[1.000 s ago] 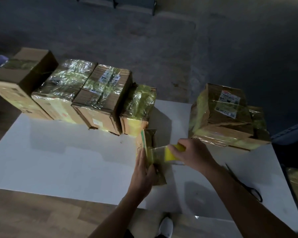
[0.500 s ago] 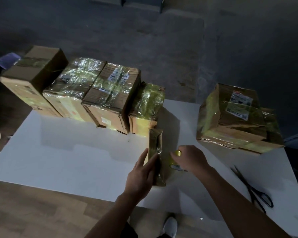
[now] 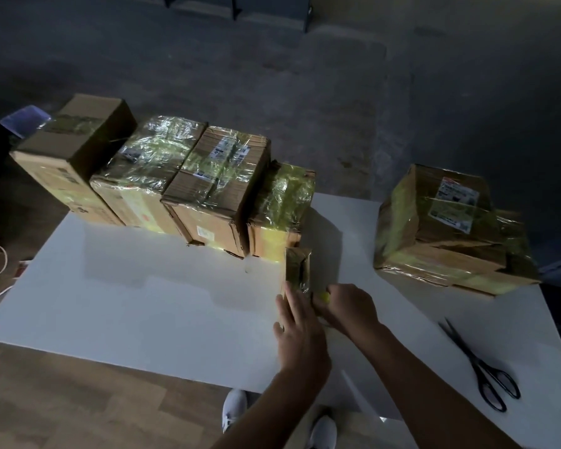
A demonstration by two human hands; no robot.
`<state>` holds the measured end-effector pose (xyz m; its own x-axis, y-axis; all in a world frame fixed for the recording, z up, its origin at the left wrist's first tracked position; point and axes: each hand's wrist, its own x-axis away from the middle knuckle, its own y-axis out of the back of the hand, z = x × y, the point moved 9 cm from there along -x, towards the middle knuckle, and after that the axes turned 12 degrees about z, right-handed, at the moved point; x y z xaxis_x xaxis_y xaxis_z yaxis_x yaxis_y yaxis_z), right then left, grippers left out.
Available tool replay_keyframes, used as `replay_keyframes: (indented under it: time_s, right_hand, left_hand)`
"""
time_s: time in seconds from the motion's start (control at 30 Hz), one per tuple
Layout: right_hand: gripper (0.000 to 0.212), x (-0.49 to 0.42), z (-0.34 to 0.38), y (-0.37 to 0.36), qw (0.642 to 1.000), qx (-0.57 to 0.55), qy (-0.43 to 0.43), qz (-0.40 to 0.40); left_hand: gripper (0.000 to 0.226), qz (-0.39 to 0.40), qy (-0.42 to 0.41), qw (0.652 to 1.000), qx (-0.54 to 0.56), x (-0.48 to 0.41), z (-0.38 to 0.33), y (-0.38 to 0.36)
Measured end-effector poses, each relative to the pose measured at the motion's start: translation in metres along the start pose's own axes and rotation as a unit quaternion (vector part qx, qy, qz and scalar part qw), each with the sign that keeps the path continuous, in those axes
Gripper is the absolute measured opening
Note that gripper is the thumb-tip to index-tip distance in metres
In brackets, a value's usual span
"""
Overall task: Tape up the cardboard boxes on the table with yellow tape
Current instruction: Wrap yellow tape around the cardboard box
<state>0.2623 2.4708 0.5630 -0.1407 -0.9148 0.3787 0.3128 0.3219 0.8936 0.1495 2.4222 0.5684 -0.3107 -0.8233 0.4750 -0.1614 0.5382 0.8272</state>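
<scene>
A small thin cardboard box, partly wrapped in yellow tape, stands on edge on the white table. My left hand lies with straight fingers flat against the box's left side. My right hand is curled round the yellow tape roll on the box's right side, low by the table; only a sliver of the roll shows. Several taped boxes stand in a row at the back, the nearest one just behind the small box.
Two stacked taped boxes sit at the right of the table. Black scissors lie near the right front edge. My white shoes show below the table's front edge, on a wooden floor.
My right hand has carried the tape roll down the box's right side to the table. My left hand has slid up flat along the left side. The view shifted right.
</scene>
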Motion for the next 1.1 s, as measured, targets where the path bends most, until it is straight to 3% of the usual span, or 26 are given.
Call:
replay_keyframes:
  time_s: [0.2, 0.3, 0.37, 0.47, 0.6, 0.67, 0.73, 0.9, 1.0, 1.1]
  right_hand:
    - [0.054, 0.010, -0.009, 0.014, 1.000, -0.013, 0.010, -0.018]
    - [0.050, 0.016, -0.016, 0.037, 0.995, -0.069, 0.053, -0.047]
    - [0.045, 0.017, -0.025, 0.045, 0.986, -0.147, 0.076, -0.028]
    - [0.038, 0.018, -0.027, 0.037, 0.975, -0.205, 0.081, 0.042]
    - [0.042, 0.017, -0.016, 0.028, 0.963, -0.259, 0.062, 0.035]
    - [0.046, 0.013, -0.001, 0.021, 0.957, -0.276, 0.073, 0.049]
    - [0.052, 0.010, 0.010, 0.006, 0.955, -0.274, 0.078, 0.086]
    - [0.049, 0.005, 0.011, -0.004, 0.953, -0.284, 0.063, 0.081]
    - [0.050, 0.001, 0.012, -0.001, 0.961, -0.253, 0.054, 0.092]
    - [0.036, 0.005, 0.005, 0.017, 0.977, -0.197, 0.061, 0.052]
  left_hand:
    - [0.080, -0.031, -0.112, 0.983, 0.139, 0.005, 0.015, 0.015]
    - [0.074, -0.032, -0.181, 0.934, 0.305, 0.007, 0.017, 0.015]
    - [0.074, -0.024, -0.169, 0.892, 0.419, 0.004, 0.026, 0.007]
    - [0.078, 0.006, -0.136, 0.886, 0.444, -0.006, 0.039, -0.010]
    - [0.079, -0.002, -0.143, 0.924, 0.354, -0.010, 0.044, -0.014]
    - [0.077, -0.029, -0.121, 0.964, 0.235, -0.012, 0.054, -0.018]
    - [0.067, 0.002, -0.110, 0.988, 0.105, -0.018, 0.062, -0.028]
    - [0.062, 0.051, -0.160, 0.983, -0.077, -0.030, 0.069, -0.038]
    - [0.064, 0.045, -0.152, 0.980, -0.120, -0.028, 0.067, -0.034]
    - [0.065, 0.040, -0.142, 0.980, -0.133, -0.025, 0.065, -0.030]
